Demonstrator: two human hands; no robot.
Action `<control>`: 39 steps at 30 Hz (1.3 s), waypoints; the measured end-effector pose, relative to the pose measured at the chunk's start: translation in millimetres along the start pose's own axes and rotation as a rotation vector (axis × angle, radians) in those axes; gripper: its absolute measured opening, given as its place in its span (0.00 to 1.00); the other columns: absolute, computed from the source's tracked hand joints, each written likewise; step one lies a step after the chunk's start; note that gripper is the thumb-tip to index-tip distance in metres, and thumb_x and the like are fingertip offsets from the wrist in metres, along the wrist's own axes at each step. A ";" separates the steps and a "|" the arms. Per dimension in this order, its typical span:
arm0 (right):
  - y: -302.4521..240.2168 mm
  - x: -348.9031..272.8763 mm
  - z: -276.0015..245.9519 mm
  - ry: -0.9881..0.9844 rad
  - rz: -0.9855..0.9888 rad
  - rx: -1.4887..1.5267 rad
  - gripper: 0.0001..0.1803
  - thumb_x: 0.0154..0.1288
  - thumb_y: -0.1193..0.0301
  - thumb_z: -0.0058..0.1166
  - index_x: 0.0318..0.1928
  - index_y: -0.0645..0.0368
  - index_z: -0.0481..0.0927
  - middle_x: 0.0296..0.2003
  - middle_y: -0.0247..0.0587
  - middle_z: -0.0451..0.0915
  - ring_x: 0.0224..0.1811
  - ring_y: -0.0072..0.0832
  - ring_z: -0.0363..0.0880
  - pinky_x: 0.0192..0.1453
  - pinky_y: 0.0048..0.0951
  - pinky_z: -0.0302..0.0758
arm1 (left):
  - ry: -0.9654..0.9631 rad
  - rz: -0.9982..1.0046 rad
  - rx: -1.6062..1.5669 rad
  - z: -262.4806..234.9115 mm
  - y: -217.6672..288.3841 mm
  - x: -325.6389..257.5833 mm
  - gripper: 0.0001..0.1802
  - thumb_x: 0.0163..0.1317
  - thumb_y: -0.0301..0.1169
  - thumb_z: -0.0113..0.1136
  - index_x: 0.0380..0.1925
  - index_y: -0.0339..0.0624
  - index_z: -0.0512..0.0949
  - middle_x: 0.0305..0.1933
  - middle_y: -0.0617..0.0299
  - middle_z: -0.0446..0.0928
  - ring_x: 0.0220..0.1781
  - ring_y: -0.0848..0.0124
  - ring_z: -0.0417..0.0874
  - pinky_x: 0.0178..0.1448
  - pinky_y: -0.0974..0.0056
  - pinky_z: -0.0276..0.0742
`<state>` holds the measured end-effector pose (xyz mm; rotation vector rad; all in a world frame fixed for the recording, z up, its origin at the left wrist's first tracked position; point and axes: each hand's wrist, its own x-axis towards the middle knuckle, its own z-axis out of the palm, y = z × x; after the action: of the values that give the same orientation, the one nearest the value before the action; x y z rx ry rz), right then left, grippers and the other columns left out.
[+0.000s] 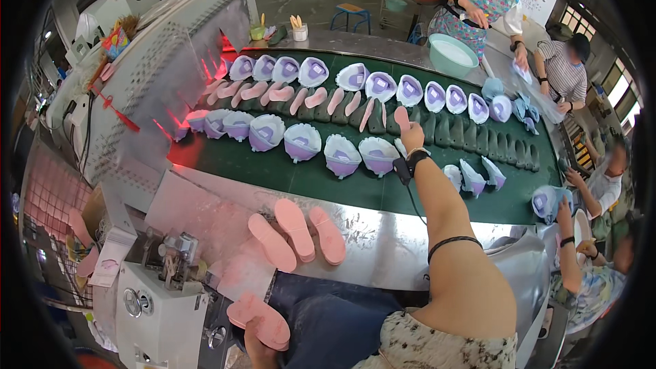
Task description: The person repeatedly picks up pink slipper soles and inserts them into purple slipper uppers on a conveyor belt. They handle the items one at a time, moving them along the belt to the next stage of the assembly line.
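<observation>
My right hand point(413, 138) is stretched out over the green conveyor belt point(307, 184). Its fingers pinch a pink insole point(402, 118), held upright above a row of dark green shoe lasts point(444, 133). Low in the picture, beside the white machine, my left hand point(253, 347) grips a stack of pink insoles point(263, 320); most of its fingers are hidden beneath them. Other pink insoles point(316, 98) lie along the row of lasts to the left. Purple and white shoe uppers point(303, 141) line both sides of that row.
Three piles of pink insoles point(295, 229) rest on the metal ledge point(383, 229) before me. At left, the belt runs into a machine point(147, 109) glowing red. Co-workers stand along the far and right sides; one is near a pale green basin point(453, 55). A cable hangs from my right wrist.
</observation>
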<state>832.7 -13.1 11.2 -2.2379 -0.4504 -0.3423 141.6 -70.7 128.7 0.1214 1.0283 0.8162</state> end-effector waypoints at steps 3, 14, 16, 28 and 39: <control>-15.0 13.0 -2.7 0.000 0.094 -0.037 0.12 0.54 0.73 0.52 0.40 0.64 0.79 0.37 0.60 0.82 0.43 0.56 0.80 0.49 0.48 0.75 | 0.025 0.089 0.029 -5.9 -5.0 -0.9 0.17 0.57 0.30 0.54 0.48 0.41 0.73 0.42 0.59 0.78 0.47 0.63 0.80 0.50 0.58 0.78; -67.2 -47.5 14.5 -0.079 -0.216 0.413 0.16 0.54 0.76 0.51 0.45 0.66 0.78 0.34 0.51 0.80 0.34 0.43 0.79 0.41 0.39 0.76 | -0.056 0.023 0.119 -6.7 -10.2 -0.5 0.21 0.60 0.31 0.56 0.54 0.41 0.70 0.47 0.56 0.76 0.50 0.59 0.79 0.53 0.55 0.78; -151.6 -134.0 -16.6 -0.462 -0.324 0.473 0.09 0.62 0.72 0.53 0.43 0.61 0.76 0.33 0.42 0.79 0.32 0.28 0.76 0.36 0.30 0.73 | -0.059 0.101 0.118 -6.1 -14.8 -2.2 0.23 0.59 0.29 0.57 0.56 0.37 0.69 0.48 0.55 0.76 0.51 0.60 0.79 0.54 0.55 0.78; -304.2 -423.1 -101.9 -1.524 -0.293 0.800 0.12 0.62 0.64 0.57 0.39 0.60 0.76 0.29 0.37 0.80 0.32 0.31 0.79 0.37 0.34 0.74 | 0.006 0.100 -0.010 -28.1 3.8 -18.5 0.18 0.65 0.30 0.54 0.51 0.30 0.70 0.46 0.52 0.78 0.47 0.60 0.82 0.52 0.59 0.80; -378.2 -433.6 36.2 -1.212 -0.484 0.540 0.19 0.59 0.65 0.59 0.47 0.63 0.75 0.34 0.49 0.80 0.37 0.38 0.81 0.42 0.37 0.76 | -0.094 0.060 -0.089 -56.7 -10.7 -47.5 0.29 0.72 0.42 0.41 0.64 0.32 0.57 0.57 0.45 0.72 0.55 0.52 0.78 0.54 0.50 0.80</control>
<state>285.0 155.2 74.5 -1.5441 -1.4986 0.8733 90.0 -124.8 127.4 0.1141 0.9020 0.9016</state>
